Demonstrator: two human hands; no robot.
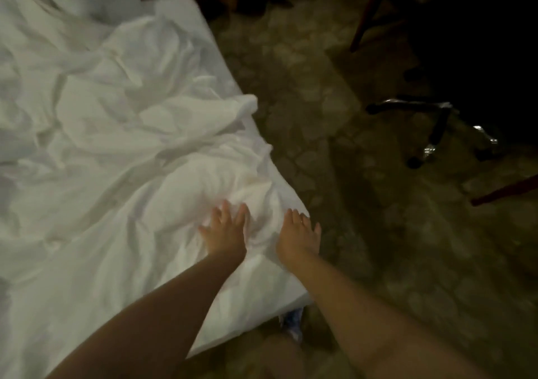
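The white bed sheet point(116, 134) lies rumpled over the bed, bunched into soft folds and ridges, its near corner hanging at the mattress edge beside the patterned carpet point(334, 174). The left hand point(225, 230) rests on the crumpled cloth with fingers spread and straight. The right hand point(298, 231), also flat and holding nothing, sits at the sheet's corner edge, though blur makes contact uncertain.

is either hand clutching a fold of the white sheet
No, the left hand and the right hand both reach over the white sheet with fingers straight and spread, none curled round the cloth.
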